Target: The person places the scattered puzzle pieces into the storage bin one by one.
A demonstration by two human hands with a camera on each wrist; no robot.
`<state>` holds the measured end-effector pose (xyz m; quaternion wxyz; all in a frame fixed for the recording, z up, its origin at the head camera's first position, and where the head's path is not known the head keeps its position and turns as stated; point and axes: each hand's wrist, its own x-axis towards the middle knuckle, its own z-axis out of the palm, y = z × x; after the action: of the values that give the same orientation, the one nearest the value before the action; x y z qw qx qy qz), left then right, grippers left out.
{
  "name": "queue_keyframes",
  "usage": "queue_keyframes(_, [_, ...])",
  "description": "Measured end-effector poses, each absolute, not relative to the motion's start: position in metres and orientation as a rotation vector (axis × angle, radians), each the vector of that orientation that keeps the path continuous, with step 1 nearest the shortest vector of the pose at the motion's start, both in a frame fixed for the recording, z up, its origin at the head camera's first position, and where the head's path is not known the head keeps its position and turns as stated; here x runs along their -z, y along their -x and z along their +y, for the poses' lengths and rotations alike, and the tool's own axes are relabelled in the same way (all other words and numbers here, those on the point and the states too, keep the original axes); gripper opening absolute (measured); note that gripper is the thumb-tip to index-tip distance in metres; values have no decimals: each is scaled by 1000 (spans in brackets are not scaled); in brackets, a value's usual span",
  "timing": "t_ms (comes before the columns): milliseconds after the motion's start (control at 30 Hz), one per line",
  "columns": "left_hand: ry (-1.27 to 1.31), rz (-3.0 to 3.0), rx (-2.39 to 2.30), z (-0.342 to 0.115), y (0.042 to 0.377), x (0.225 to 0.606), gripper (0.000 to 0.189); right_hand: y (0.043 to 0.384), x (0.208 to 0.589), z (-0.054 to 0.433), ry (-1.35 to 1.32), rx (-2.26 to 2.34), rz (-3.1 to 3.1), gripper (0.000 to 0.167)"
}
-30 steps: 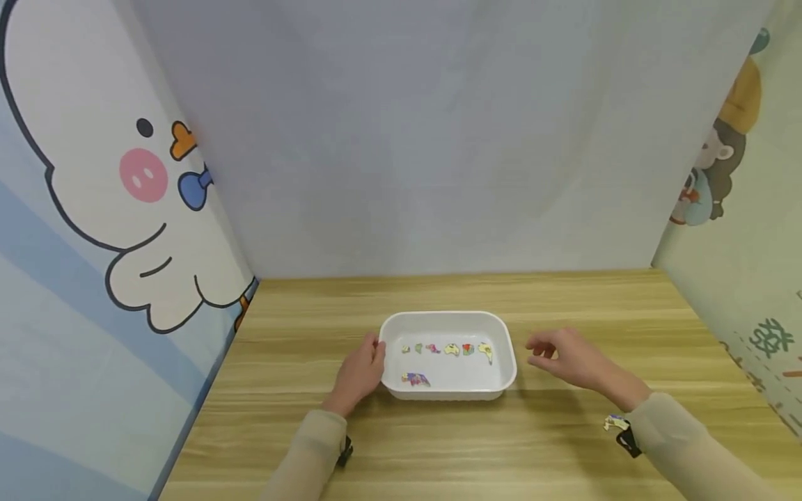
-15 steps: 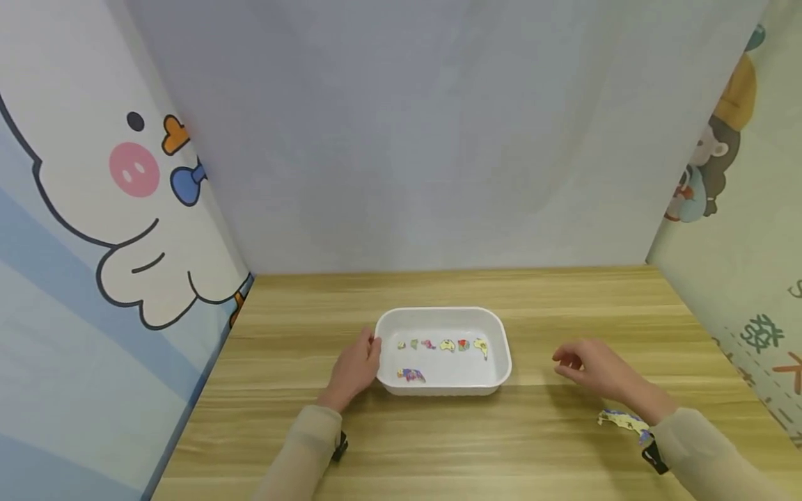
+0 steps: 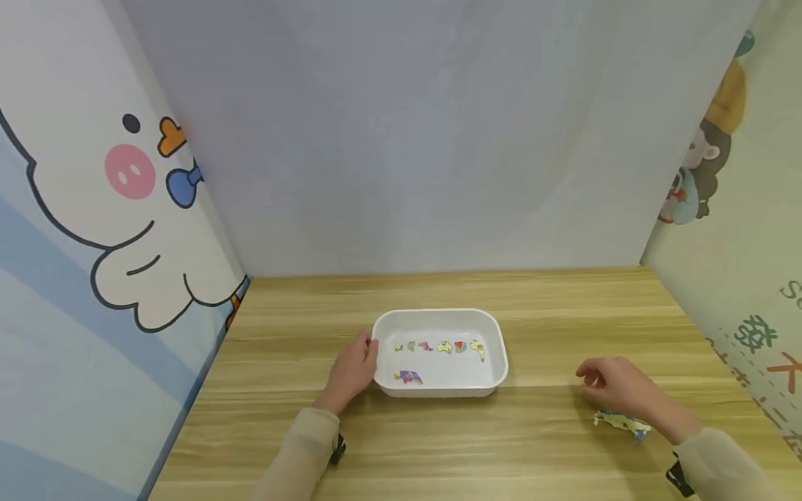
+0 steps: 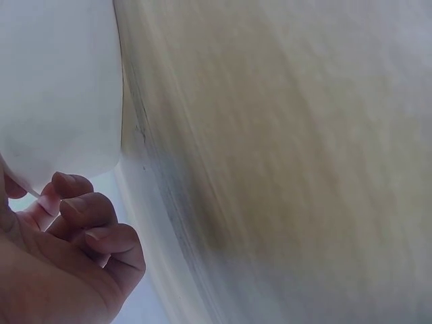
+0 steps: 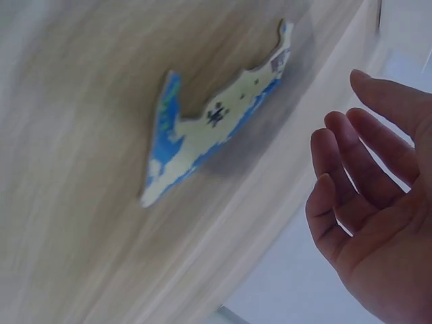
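Observation:
In the head view, my left hand (image 3: 351,367) holds the left rim of a white plastic tray (image 3: 460,376); the left wrist view shows the thumb and fingers pinching the tray's edge (image 4: 61,88). Inside lies a row of several small colourful flat pieces (image 3: 444,346), with a larger purple-and-blue piece (image 3: 409,377) below them. My right hand (image 3: 620,387) hovers right of the tray, fingers loosely bent around nothing. Just under it, on the table, rests a flat, irregular cutout piece (image 3: 622,422). Seen from the right wrist, this cutout (image 5: 219,128) is pale yellow and blue with a dark print, apart from the fingers.
The wood-grain table (image 3: 301,299) ends at a plain grey curtain (image 3: 401,139) behind. A printed cartoon wall (image 3: 69,278) closes the left side, and a pale green printed wall (image 3: 720,278) the right. Black straps (image 3: 679,480) circle both sleeves.
My right hand has moved right and toward me, away from the tray, uncovering the cutout piece on the table. My left hand stays on the tray's rim. The head view has shifted slightly.

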<state>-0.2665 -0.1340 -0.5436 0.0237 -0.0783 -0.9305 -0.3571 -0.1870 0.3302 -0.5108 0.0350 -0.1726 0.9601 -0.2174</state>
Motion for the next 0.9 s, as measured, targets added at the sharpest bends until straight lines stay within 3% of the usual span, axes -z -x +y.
queue_keyframes(467, [229,-2886,1133,-134,265,545,19,173,508,360,501,635,2851,41])
queue_keyframes(900, [242,-2882,1131,-133,266,542,18,163,519,375,353,669,2748,40])
